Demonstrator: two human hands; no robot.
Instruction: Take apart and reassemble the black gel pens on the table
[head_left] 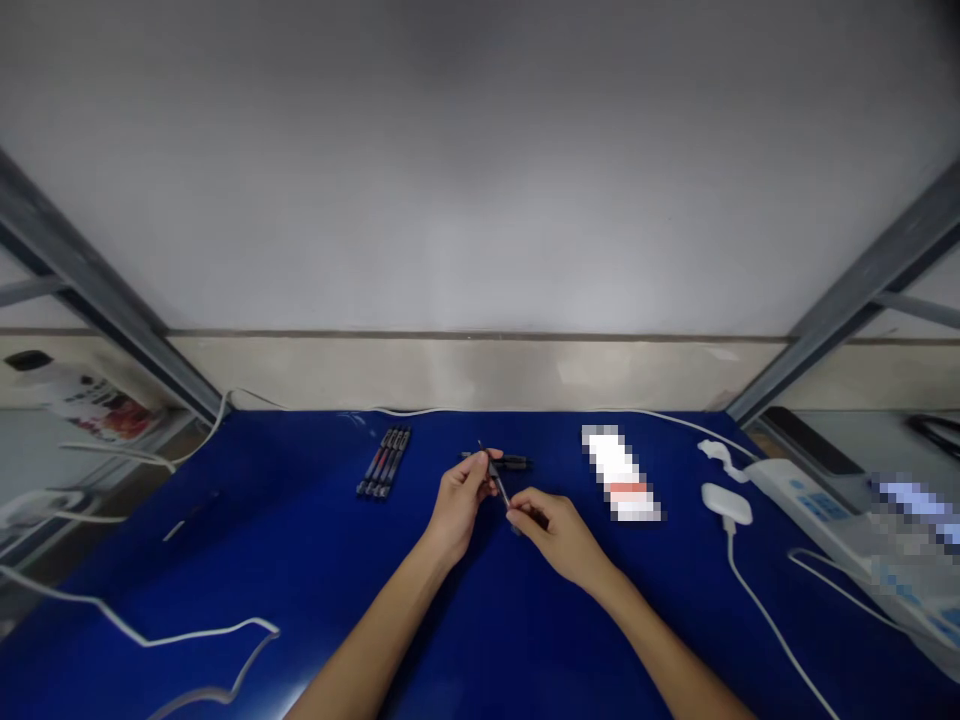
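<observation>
Pen (499, 485) is pinched by 2 hands (456, 505), with 4 pens (384, 462) lying leftward.

The blue tabletop (495, 650), pens (385, 463) and white cables (765, 622) suggest a desk workspace.

Slim dark pen (500, 486), slanted, hand-held

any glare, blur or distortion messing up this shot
Head view, bottom: glare on the table beside the left forearm; head view, far left: the bottle looks stretched; head view, right: the bright rectangle is pixelated; head view, centre: the held pen is too soft for fine detail.
</observation>
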